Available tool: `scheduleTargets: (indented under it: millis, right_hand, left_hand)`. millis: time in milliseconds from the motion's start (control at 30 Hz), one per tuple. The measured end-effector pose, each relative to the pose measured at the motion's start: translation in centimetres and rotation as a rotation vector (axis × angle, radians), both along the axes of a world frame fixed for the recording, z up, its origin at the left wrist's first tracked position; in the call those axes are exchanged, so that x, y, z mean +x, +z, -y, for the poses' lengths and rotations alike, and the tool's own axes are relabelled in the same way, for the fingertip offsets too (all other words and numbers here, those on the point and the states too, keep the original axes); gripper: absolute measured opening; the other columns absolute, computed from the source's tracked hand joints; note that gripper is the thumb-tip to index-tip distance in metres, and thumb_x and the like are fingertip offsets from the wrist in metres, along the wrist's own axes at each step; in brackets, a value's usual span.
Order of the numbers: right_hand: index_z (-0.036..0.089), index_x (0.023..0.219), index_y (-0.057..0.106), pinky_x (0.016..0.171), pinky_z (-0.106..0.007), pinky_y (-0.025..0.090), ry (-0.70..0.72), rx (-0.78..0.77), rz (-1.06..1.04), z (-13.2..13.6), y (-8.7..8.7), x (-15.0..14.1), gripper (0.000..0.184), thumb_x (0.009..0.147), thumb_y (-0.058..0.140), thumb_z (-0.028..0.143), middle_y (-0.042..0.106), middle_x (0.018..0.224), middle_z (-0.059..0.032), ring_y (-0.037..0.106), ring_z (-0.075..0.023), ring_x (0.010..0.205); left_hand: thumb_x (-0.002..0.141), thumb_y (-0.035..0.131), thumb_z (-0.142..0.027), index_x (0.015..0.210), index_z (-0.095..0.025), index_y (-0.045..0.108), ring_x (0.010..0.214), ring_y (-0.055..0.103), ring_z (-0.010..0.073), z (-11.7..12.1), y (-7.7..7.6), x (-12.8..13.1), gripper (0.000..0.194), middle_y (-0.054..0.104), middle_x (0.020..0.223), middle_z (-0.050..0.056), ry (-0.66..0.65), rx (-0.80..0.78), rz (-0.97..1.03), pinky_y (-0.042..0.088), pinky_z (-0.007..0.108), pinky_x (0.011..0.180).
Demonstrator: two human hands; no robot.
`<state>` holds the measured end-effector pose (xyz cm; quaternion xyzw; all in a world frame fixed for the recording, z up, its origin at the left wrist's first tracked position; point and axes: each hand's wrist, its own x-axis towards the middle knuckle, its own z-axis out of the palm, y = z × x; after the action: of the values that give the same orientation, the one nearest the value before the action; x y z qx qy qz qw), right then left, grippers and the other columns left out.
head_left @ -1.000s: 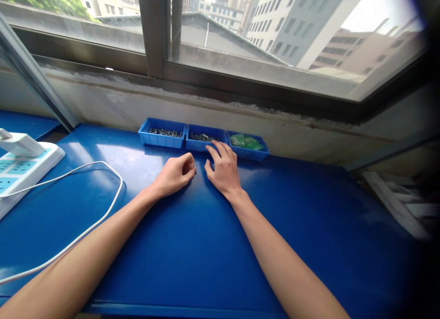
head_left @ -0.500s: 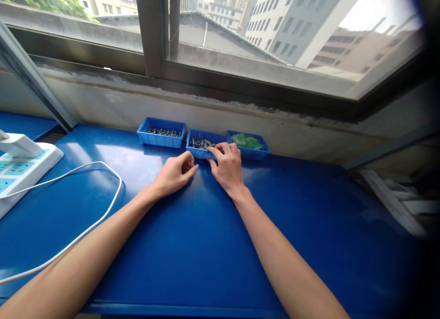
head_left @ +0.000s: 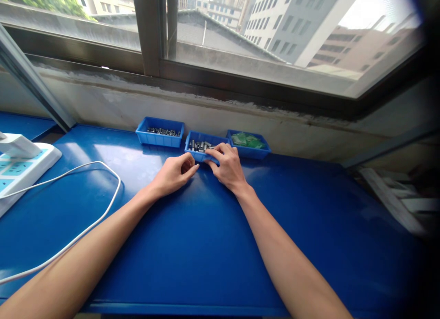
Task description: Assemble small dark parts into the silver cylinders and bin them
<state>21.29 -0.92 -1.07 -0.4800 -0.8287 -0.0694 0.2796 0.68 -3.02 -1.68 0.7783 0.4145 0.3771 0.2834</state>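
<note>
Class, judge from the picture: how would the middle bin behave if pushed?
The middle bin would probably hold its shape, being straight-sided. It may slide easily, since the table looks smooth and glossy. The loose, metallic-looking parts inside would likely shift.

No text or number can be read, either on the blue rectangular plastic bin (head_left: 210,139) at the right hand (head_left: 227,167) or on the white plastic power strip (head_left: 27,174) well left of the left hand (head_left: 174,173).

3 trays (head_left: 213,139): smooth plastic is seen
Small parts (head_left: 197,146): shiny metal is shown
Tabletop (head_left: 192,255): light is reflected glossily
</note>
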Motion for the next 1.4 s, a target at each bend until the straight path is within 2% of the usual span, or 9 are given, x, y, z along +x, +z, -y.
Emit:
scheduleTargets:
  millis: [233, 467, 733, 900, 1033, 1133, 1200, 1300, 1400]
  right_hand:
    - [0.023, 0.112, 0.069, 0.082, -0.036, 0.036, 0.032, 0.052, 0.074, 0.1, -0.2, 0.2, 0.022, 0.093, 0.061, 0.029, 0.062, 0.099, -0.0068, 0.055, -0.0237, 0.095]
    - [0.024, 0.108, 0.068, 0.081, -0.036, 0.034, 0.035, 0.067, 0.165, 0.2, -0.2, -0.2, 0.022, 0.099, 0.049, 0.03, 0.062, 0.099, -0.0081, 0.052, -0.0236, 0.093]
    - [0.024, 0.105, 0.068, 0.08, -0.036, 0.035, 0.018, 0.078, 0.181, 0.2, -0.4, -0.5, 0.023, 0.099, 0.046, 0.028, 0.06, 0.096, -0.0082, 0.05, -0.0234, 0.091]
    - [0.023, 0.097, 0.069, 0.08, -0.037, 0.036, 0.001, 0.083, 0.195, 0.3, -0.5, -1.0, 0.025, 0.099, 0.044, 0.024, 0.06, 0.092, -0.0083, 0.05, -0.0241, 0.092]
    - [0.021, 0.097, 0.071, 0.083, -0.037, 0.042, 0.034, 0.055, 0.086, 0.2, -0.6, -1.1, 0.021, 0.096, 0.05, 0.023, 0.063, 0.092, -0.0081, 0.052, -0.024, 0.092]
    - [0.021, 0.106, 0.071, 0.088, -0.037, 0.046, 0.075, 0.019, -0.051, 0.0, -0.7, -0.8, 0.023, 0.093, 0.052, 0.02, 0.065, 0.095, -0.008, 0.055, -0.0237, 0.095]
    - [0.021, 0.112, 0.07, 0.091, -0.037, 0.048, 0.115, -0.008, -0.138, 0.0, -0.5, -0.5, 0.028, 0.09, 0.053, 0.017, 0.067, 0.1, -0.0078, 0.057, -0.0234, 0.098]
    - [0.021, 0.114, 0.069, 0.093, -0.038, 0.05, 0.177, -0.061, -0.254, 0.1, 0.1, -0.3, 0.032, 0.085, 0.055, 0.016, 0.069, 0.106, -0.0066, 0.061, -0.023, 0.1]
    - [0.021, 0.102, 0.071, 0.093, -0.038, 0.049, 0.081, -0.019, -0.362, 0.4, 1.1, -0.3, 0.024, 0.084, 0.055, 0.018, 0.07, 0.105, -0.0068, 0.062, -0.0235, 0.1]
  left_hand:
    - [0.093, 0.054, -0.031, 0.084, -0.017, 0.057, 0.062, 0.053, 0.0109, 0.0, 0.0, 0.0, 0.017, 0.061, 0.071, -0.001, -0.024, 0.0, 0.014, 0.04, 0.022, 0.059]
    - [0.094, 0.053, -0.029, 0.089, -0.017, 0.06, 0.063, 0.056, 0.0117, 0.1, 0.0, 0.1, 0.014, 0.065, 0.074, 0.0, -0.035, 0.017, 0.003, 0.043, 0.023, 0.06]
    - [0.095, 0.05, -0.021, 0.112, -0.02, 0.067, 0.1, 0.067, 0.021, 0.4, -0.1, 0.3, 0.024, 0.071, 0.112, 0.009, 0.018, 0.208, -0.183, 0.051, 0.032, 0.089]
    - [0.094, 0.05, -0.02, 0.119, -0.02, 0.066, 0.101, 0.068, 0.0218, 0.4, -0.5, 0.4, 0.029, 0.071, 0.115, 0.009, 0.049, 0.273, -0.281, 0.052, 0.033, 0.091]
    - [0.095, 0.049, -0.02, 0.12, -0.019, 0.066, 0.092, 0.067, 0.0219, 0.5, -0.1, 0.9, 0.029, 0.071, 0.103, 0.01, 0.139, 0.456, -0.437, 0.053, 0.033, 0.084]
    - [0.095, 0.049, -0.017, 0.126, -0.02, 0.061, 0.101, 0.063, 0.0232, 0.1, 0.2, 1.3, 0.033, 0.066, 0.115, 0.012, 0.192, 0.579, -0.504, 0.052, 0.035, 0.088]
    - [0.095, 0.049, -0.015, 0.126, -0.02, 0.059, 0.107, 0.06, 0.0237, -0.3, 0.2, 1.4, 0.033, 0.062, 0.125, 0.012, 0.214, 0.588, -0.496, 0.051, 0.036, 0.092]
    - [0.095, 0.047, -0.014, 0.123, -0.019, 0.06, 0.11, 0.059, 0.0237, -1.0, 0.2, 1.3, 0.031, 0.062, 0.125, 0.011, 0.238, 0.56, -0.477, 0.05, 0.035, 0.093]
    - [0.094, 0.047, -0.012, 0.118, -0.018, 0.063, 0.105, 0.059, 0.0247, -1.5, 0.8, 1.2, 0.029, 0.064, 0.117, 0.012, 0.224, 0.553, -0.542, 0.05, 0.036, 0.09]
